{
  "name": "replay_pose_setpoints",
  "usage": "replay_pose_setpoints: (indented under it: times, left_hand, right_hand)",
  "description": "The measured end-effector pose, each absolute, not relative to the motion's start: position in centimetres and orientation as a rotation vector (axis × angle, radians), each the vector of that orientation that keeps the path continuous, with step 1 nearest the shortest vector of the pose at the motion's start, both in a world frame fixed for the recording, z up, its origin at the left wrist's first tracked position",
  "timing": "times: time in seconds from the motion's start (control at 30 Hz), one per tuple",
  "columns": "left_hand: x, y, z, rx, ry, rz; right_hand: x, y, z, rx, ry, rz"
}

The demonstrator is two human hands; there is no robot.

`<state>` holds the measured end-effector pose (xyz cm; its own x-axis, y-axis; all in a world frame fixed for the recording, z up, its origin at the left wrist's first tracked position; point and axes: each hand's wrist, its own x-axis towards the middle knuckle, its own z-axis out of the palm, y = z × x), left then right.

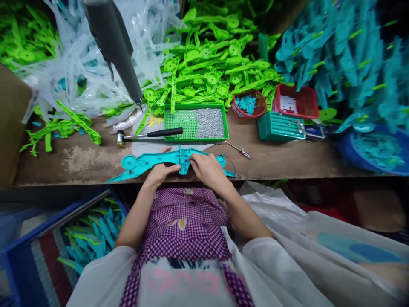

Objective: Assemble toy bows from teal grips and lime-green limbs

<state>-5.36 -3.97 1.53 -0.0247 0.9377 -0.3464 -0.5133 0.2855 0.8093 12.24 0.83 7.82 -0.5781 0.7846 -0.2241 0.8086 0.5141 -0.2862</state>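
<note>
A long teal plastic toy piece lies across the near edge of the brown workbench. My left hand grips it just left of its raised middle block, fingers curled over it. My right hand presses on the piece right of the middle, fingers closed on it. A thin purple wire loops at the piece's right end.
A small hammer lies beside a green tray of silver screws. A grey hanging power tool points down at the left. Piles of green, clear and teal parts ring the bench. Red baskets and a teal crate stand on the right; a blue bin of teal pieces is below left.
</note>
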Motion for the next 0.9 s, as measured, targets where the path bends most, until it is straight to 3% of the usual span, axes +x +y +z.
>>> replay_pose_setpoints:
  times: [0.53,0.8,0.9]
  left_hand:
    - [-4.2,-4.2,1.5,0.562,1.079,1.39]
    - [-7.2,-6.4,2.8,0.986,1.343,0.867]
    - [-7.9,-7.1,4.3,1.366,1.636,0.903]
  right_hand:
    - [11.1,1.5,9.2,1.247,2.593,-0.601]
    - [10.7,1.7,7.2,1.392,2.5,-0.588]
    - [10.4,1.8,7.0,1.378,2.48,-0.553]
